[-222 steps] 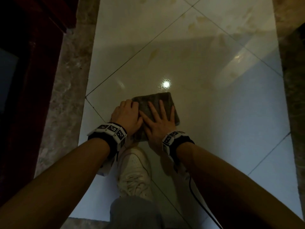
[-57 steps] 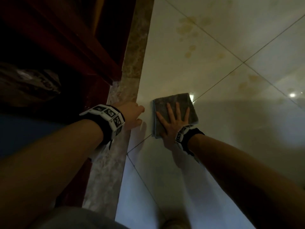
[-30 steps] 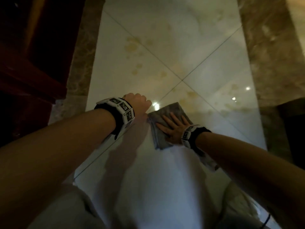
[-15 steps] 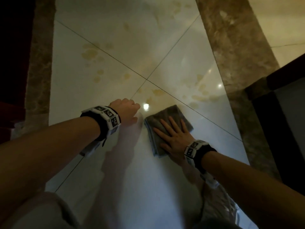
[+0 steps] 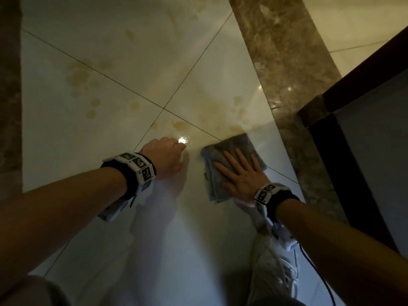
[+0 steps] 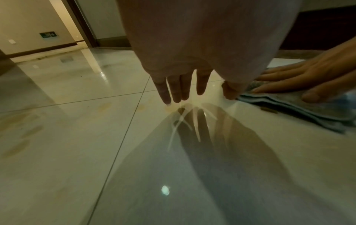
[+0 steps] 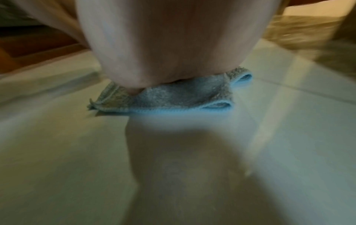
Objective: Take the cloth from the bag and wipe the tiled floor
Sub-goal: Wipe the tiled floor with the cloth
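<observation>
A folded grey cloth [image 5: 229, 149] with a light blue hem lies on the glossy pale tiled floor [image 5: 110, 51]. My right hand [image 5: 240, 173] presses flat on the cloth, fingers straight and spread. The right wrist view shows the palm [image 7: 173, 45] bearing down on the cloth [image 7: 183, 94]. My left hand [image 5: 169, 153] is apart from the cloth, to its left. Its straight fingers [image 6: 179, 89] touch the bare tile with their tips and hold nothing. The cloth [image 6: 289, 109] and the right hand [image 6: 300, 77] also show at the right of the left wrist view. No bag is in view.
Yellowish stains [image 5: 79, 78] spot the tiles beyond the hands, some just ahead of the cloth [image 5: 238, 127]. A brown marble border [image 5: 287, 74] runs just right of the cloth, with a dark wooden frame [image 5: 344, 164] beyond it. My white shoe [image 5: 276, 274] and a cable [image 5: 313, 266] lie under the right forearm.
My right hand has slid the cloth to the right, from near the left border to close to the right marble border. The left hand has followed along the floor, off the cloth.
</observation>
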`<state>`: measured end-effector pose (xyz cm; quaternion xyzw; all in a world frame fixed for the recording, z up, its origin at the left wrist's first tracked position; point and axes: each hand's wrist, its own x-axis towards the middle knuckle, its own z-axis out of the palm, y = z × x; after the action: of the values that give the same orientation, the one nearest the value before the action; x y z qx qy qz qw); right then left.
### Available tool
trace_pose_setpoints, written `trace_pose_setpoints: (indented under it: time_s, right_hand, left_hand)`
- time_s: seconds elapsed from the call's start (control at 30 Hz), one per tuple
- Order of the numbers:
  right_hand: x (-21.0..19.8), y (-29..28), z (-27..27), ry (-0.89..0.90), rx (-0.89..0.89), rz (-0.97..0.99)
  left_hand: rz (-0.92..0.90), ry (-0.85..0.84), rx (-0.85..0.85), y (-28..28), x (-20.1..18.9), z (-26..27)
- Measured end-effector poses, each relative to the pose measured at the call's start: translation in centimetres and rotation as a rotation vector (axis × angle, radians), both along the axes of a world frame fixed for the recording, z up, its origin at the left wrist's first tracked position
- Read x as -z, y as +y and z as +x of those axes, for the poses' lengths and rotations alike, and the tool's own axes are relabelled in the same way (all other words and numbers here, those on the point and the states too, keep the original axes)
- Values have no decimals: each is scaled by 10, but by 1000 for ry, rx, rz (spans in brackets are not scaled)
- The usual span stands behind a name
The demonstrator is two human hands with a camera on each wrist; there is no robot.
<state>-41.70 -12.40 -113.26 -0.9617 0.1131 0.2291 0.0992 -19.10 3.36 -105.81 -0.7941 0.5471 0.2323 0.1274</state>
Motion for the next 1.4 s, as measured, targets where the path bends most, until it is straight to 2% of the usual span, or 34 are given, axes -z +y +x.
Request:
trace_pose_setpoints:
  time_s: [0.17,0.33,0.43,0.5,0.63,0.77,0.93,1.0,1.13,1.3,1.4]
  right_hand:
    - [-6,-30,1,70,183,-15]
    - [-11,-38,31,96,370,21]
    - [-15,-30,51,187,378,20]
    - [-16,-15,56,181,280,11]
    - [-12,38,51,40,-3,-18]
    - [-9,87,51,58,-249,11]
    - [-6,72,50,113,-374,57]
    - [-8,51,48,100,-318,39]
    - [-16,5,45,49,-58,23]
    - [-17,-53,55,155,313,99]
    - [-11,-65,65,156,402,145]
  left_hand:
    - [-53,-17,-17,-1,-3,4]
    - [-40,-1,-27,8,-7,6]
    - [-24,-4,-24,14,-10,9]
    - [-29,-4,-28,15,-12,10]
    - [-49,0,-44,18,-15,13]
    - [-51,8,-36,22,-17,10]
    - [-46,-2,-22,23,-19,9]
    - [-36,-16,-23,22,-19,10]
    - [1,-40,-19,14,-17,12]
    - [55,-36,-26,-7,-14,17]
    - [46,-26,-44,-10,-12,17]
